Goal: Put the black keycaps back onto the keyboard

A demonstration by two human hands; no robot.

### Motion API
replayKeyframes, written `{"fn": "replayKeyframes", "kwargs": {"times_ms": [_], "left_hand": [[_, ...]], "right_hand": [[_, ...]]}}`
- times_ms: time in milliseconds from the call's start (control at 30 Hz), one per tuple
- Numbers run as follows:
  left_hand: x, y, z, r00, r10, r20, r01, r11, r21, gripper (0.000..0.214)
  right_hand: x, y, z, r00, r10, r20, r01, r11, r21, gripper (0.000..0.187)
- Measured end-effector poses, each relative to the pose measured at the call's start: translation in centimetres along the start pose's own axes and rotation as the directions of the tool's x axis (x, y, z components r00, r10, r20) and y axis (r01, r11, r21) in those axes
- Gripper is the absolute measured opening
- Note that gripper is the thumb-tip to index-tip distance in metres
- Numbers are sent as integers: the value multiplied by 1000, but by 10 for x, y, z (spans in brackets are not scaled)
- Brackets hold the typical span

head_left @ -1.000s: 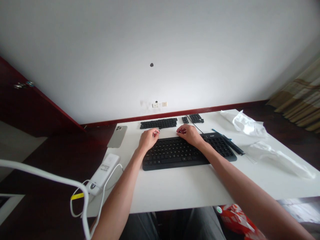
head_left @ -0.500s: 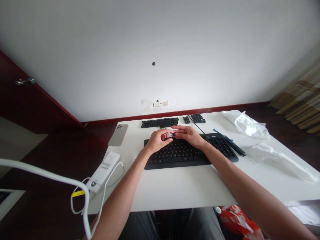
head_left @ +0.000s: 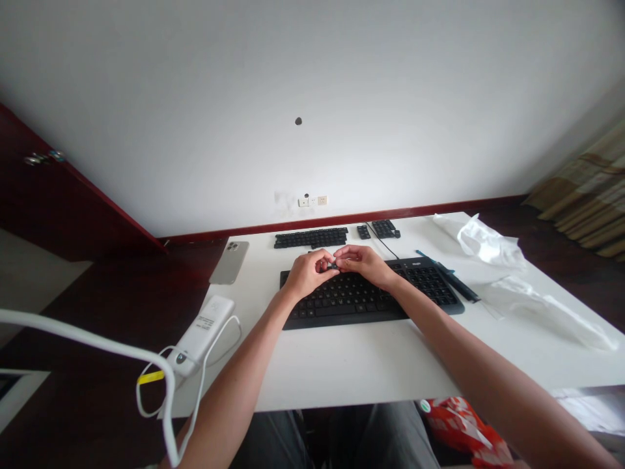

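A black keyboard (head_left: 385, 296) lies in the middle of the white table (head_left: 371, 365). Above its top rows my left hand (head_left: 306, 273) and my right hand (head_left: 364, 262) meet. Both pinch a small dark piece (head_left: 334, 266), likely a keycap, between fingertips. Rows of loose black keycaps (head_left: 310, 238) lie in a strip behind the keyboard, with two smaller groups of keycaps (head_left: 382, 229) to their right.
A phone (head_left: 229, 262) lies face down at the table's left edge. A white power bank (head_left: 201, 335) with a white cable sits at the near left. A dark tool (head_left: 452, 280) and crumpled plastic bags (head_left: 488, 244) lie to the right. A red bag (head_left: 459, 430) sits under the table.
My left hand moved right from the keyboard's far left corner to meet my right hand. Both hands now pinch the small dark piece together over the keyboard.
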State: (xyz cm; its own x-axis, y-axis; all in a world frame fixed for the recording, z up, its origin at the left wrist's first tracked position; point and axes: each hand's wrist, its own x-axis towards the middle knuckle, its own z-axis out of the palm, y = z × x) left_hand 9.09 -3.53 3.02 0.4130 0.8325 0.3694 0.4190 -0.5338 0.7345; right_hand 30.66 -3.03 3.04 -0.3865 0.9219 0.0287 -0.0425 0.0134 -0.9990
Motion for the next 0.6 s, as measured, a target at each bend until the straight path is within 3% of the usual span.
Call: {"fn": "replayKeyframes", "kwargs": {"times_ms": [233, 433, 600], "left_hand": [[0, 3, -4, 997, 20, 71, -25, 998, 65, 22], [-1, 4, -6, 980, -8, 199, 0, 999, 36, 27], [-1, 4, -6, 975, -4, 223, -3, 1000, 30, 27]], "right_hand": [[-1, -8, -7, 996, -26, 80, 48, 959, -280, 40], [-5, -9, -10, 977, 35, 211, 57, 908, -415, 30], [-7, -11, -8, 975, 1, 221, 114, 855, -506, 28]]}}
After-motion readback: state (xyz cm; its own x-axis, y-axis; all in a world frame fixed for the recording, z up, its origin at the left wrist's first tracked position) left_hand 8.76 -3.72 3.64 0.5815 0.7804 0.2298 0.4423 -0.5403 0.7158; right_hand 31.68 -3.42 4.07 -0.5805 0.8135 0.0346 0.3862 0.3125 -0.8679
